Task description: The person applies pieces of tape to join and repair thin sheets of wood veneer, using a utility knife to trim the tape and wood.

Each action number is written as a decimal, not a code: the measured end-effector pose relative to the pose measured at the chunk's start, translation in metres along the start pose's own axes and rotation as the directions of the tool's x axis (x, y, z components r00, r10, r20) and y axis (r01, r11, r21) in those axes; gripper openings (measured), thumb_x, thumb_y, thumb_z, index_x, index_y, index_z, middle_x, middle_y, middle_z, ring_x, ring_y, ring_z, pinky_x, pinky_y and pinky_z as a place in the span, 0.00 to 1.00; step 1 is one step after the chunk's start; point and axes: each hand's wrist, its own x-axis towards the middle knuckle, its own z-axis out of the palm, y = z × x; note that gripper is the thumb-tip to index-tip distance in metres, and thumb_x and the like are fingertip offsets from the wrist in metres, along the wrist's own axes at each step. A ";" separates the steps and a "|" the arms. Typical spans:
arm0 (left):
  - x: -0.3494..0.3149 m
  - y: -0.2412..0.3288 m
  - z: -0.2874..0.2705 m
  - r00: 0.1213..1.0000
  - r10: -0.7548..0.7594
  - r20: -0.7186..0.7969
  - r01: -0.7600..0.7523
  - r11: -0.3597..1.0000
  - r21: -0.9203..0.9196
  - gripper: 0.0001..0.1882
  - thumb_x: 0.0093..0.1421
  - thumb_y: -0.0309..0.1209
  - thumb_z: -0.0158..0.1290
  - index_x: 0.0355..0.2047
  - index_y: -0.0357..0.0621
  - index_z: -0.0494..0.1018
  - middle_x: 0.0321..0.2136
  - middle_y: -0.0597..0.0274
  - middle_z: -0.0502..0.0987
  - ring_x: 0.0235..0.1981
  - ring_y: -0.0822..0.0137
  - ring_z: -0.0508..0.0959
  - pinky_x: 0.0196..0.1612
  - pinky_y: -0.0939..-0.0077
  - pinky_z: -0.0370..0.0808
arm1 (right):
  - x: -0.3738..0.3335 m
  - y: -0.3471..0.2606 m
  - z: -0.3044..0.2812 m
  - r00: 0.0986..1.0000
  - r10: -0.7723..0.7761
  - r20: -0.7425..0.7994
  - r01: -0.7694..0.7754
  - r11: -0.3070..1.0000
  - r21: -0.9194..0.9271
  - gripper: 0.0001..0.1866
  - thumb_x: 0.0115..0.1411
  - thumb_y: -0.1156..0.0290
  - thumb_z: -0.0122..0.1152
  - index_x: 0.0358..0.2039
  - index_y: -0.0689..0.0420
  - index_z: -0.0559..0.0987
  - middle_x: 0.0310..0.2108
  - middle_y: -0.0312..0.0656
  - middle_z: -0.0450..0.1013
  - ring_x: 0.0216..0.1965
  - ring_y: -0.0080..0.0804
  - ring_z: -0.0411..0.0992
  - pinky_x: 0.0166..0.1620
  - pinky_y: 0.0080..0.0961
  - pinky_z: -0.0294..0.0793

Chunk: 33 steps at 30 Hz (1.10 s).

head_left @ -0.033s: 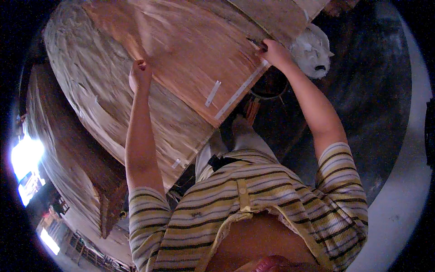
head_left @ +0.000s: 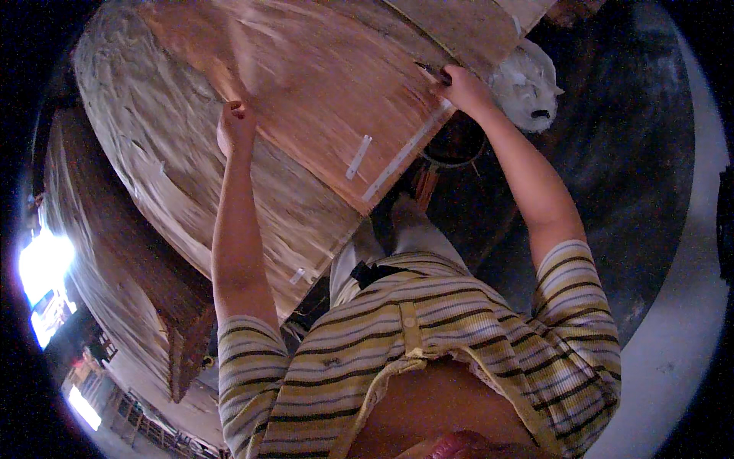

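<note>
A thin reddish-brown wood veneer sheet lies over a paler, wrinkled veneer sheet. My left hand is closed at the left edge of the reddish sheet, gripping it, and a raised fold runs away from the fingers. At the sheet's right corner, my right hand is closed round a small thin tool with a dark tip; its exact kind is too small to tell. White tape runs along the sheet's near right edge, ending by that hand. A short loose-looking tape strip sits further in.
Past my right hand is a crumpled whitish bundle, with a dark round container below it. Another veneer-covered stack stands at the left. A further brown sheet lies at the far side. Dark floor spreads to the right.
</note>
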 end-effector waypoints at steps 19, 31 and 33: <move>0.017 0.004 -0.006 0.774 0.568 0.279 -0.627 0.750 0.211 0.17 0.45 0.32 0.47 0.37 0.43 0.67 0.41 0.52 0.65 0.48 0.56 0.61 0.45 0.65 0.62 | 0.018 -0.117 0.003 0.983 -0.058 0.177 -0.058 0.808 0.586 0.15 0.54 0.62 0.49 0.32 0.63 0.70 0.24 0.41 0.71 0.21 0.24 0.68 0.25 0.20 0.67; 0.205 -0.059 -0.023 0.785 0.619 0.013 -0.605 0.762 0.229 0.18 0.54 0.36 0.38 0.44 0.47 0.65 0.50 0.63 0.59 0.54 0.67 0.54 0.54 0.67 0.51 | 0.171 -0.244 0.164 0.957 -0.215 0.195 0.031 0.743 0.669 0.14 0.58 0.63 0.40 0.24 0.62 0.67 0.17 0.45 0.69 0.14 0.28 0.67 0.17 0.23 0.65; 0.231 -0.066 -0.023 0.786 0.617 -0.034 -0.597 0.772 0.217 0.18 0.54 0.38 0.37 0.44 0.47 0.64 0.51 0.65 0.59 0.54 0.68 0.54 0.54 0.67 0.50 | 0.163 -0.235 0.154 0.944 -0.234 0.232 0.027 0.756 0.654 0.15 0.58 0.63 0.39 0.23 0.62 0.67 0.15 0.44 0.68 0.12 0.27 0.65 0.15 0.23 0.64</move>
